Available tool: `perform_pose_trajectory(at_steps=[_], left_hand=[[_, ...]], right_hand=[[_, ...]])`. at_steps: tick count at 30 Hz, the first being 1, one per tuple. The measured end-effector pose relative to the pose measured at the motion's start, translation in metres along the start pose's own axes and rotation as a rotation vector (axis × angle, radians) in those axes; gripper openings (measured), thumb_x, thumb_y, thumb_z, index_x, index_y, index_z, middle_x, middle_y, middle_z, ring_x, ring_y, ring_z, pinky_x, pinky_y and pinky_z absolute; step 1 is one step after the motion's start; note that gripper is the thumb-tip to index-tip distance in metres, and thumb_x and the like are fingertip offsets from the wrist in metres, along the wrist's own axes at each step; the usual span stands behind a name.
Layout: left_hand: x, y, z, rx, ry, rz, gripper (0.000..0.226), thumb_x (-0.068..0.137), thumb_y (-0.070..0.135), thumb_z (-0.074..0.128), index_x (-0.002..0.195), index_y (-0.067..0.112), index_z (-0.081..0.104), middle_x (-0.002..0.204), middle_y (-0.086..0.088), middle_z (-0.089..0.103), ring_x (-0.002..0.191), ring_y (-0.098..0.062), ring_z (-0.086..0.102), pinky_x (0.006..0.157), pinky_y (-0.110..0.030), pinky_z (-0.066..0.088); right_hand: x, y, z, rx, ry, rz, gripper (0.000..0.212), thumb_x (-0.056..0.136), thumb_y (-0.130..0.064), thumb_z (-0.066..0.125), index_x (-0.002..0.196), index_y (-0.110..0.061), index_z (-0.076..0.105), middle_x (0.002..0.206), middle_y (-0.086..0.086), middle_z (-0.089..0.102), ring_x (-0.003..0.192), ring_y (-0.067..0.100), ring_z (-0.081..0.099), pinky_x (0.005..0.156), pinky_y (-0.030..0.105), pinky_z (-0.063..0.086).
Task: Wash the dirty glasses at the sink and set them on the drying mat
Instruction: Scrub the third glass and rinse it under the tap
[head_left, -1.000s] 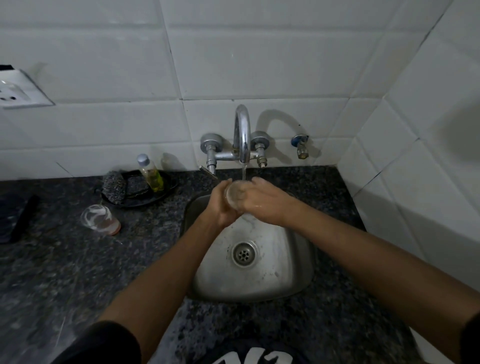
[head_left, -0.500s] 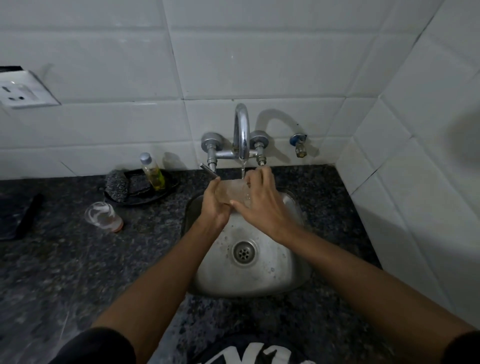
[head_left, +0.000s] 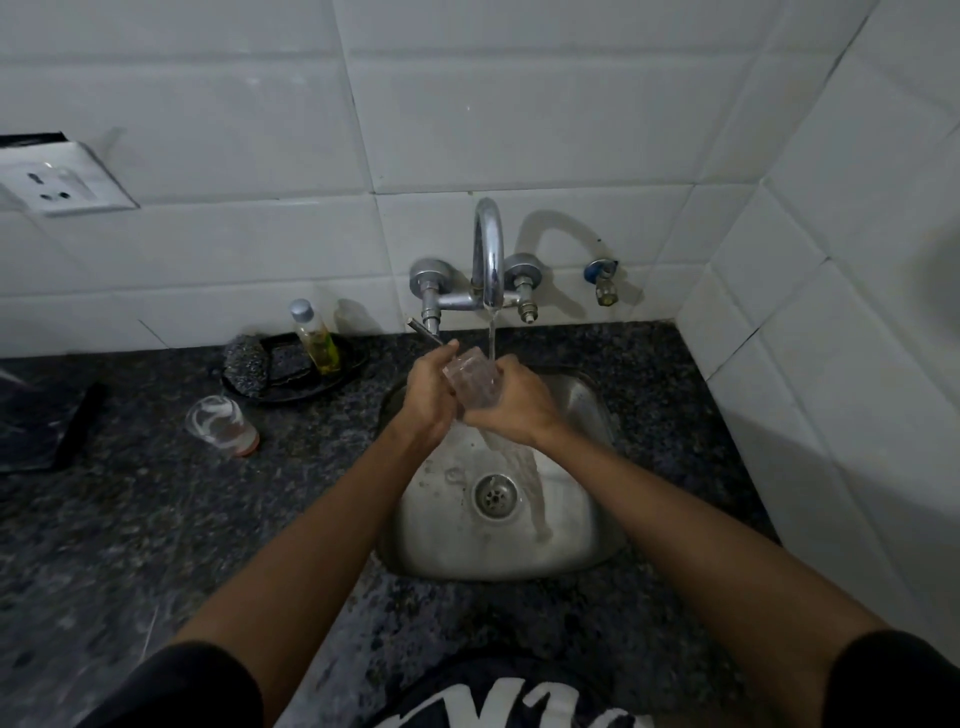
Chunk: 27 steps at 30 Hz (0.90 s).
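Note:
A clear glass (head_left: 471, 382) is held over the steel sink (head_left: 582, 540), under the water running from the chrome tap (head_left: 488, 249). My left hand (head_left: 428, 397) grips its left side and my right hand (head_left: 511, 402) wraps its right side and base. Water pours out of the glass toward the drain (head_left: 494, 495). A second glass (head_left: 221, 423) with a reddish base stands on the dark granite counter to the left. A dark mat (head_left: 36, 423) lies at the far left edge, partly cut off.
A black dish (head_left: 343, 376) behind the sink holds a scrubber (head_left: 244, 358) and a small bottle of yellow liquid (head_left: 316, 338). A wall socket (head_left: 52, 182) sits upper left. White tiled walls close the back and right side. A small valve (head_left: 602, 280) is right of the tap.
The glass has been turned and tipped between my hands under the stream, and water now spills from it into the sink. My right hand went from covering its top to wrapping its side.

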<state>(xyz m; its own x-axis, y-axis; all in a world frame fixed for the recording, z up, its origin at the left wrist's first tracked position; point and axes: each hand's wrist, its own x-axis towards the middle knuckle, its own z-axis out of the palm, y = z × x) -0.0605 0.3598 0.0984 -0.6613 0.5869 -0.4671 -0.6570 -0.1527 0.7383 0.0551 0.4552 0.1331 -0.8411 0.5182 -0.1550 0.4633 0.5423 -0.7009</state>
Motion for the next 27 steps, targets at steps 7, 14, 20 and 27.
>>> perform_pose_trajectory(at_steps=[7,14,20,27], left_hand=[[0.036,0.018,-0.005,0.269,0.345,0.161,0.043,0.092,0.022,0.080,0.121,0.005,0.053,0.103,-0.018,0.069,0.080,-0.026,0.071,0.068,-0.038,0.064],[0.055,0.027,-0.004,0.592,0.473,0.340,0.025,0.091,0.014,0.076,0.112,0.006,0.067,0.100,-0.016,0.072,0.092,-0.036,0.072,0.079,-0.045,0.061],[0.048,0.025,0.005,0.693,0.477,0.489,0.043,0.093,-0.003,0.069,0.134,0.004,0.061,0.111,-0.007,0.068,0.100,-0.022,0.066,0.088,-0.028,0.054],[0.046,0.027,0.004,0.793,0.460,0.532,0.036,0.092,-0.002,0.068,0.127,0.002,0.065,0.105,-0.008,0.071,0.099,-0.027,0.070,0.090,-0.042,0.060]], right_hand=[[0.003,0.010,0.002,0.249,0.022,0.048,0.076,0.066,-0.020,0.095,0.122,-0.013,0.045,0.109,-0.002,0.065,0.098,0.015,0.066,0.081,0.030,0.055],[0.005,0.019,0.000,0.376,0.036,-0.029,0.070,0.068,-0.009,0.092,0.128,-0.022,0.059,0.114,-0.005,0.070,0.103,0.008,0.069,0.085,0.022,0.056],[0.004,0.026,-0.001,0.358,0.064,-0.054,0.070,0.065,-0.013,0.097,0.126,-0.018,0.063,0.115,-0.005,0.072,0.105,0.008,0.069,0.088,0.016,0.053],[0.004,0.026,-0.002,0.328,0.072,-0.068,0.071,0.062,-0.017,0.099,0.123,-0.019,0.064,0.114,-0.005,0.072,0.104,0.010,0.069,0.090,0.024,0.055]])
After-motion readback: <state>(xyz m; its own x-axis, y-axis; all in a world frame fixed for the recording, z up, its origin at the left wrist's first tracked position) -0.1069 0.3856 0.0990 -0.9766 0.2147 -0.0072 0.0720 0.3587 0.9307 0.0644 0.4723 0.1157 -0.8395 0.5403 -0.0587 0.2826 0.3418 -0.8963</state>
